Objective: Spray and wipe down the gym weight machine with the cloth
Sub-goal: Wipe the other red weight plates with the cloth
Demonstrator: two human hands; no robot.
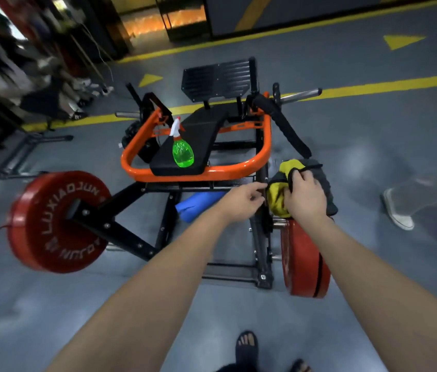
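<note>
Right grip (307, 194) wrapped tight round a bunched yellow-and-grey cloth (277, 200), pressed against the black upright post on the right side of the black-and-orange steel weight machine (195, 175). Left grip (244, 197) just beside it at 9 o'clock, fingers loosely bent, tips at the same black post; cannot tell whether pinching anything. At 11 o'clock from the grips, a translucent green plastic spray bottle with a white trigger head (183, 153), upright on the machine's black padded seat (206, 127), inside the orange tube loop. Near the left grip at 8 o'clock, a blue rolled pad (198, 208) just below the black crossbar. Out at 9 o'clock, a round red weight plate (56, 221); at 6 o'clock, a second red plate (305, 261), edge-on beside the right forearm. Far off at 12 o'clock, a black ribbed footplate (217, 80). All round, grey floor with yellow lines (372, 84); at the bottom edge, sandalled feet (246, 345).
</note>
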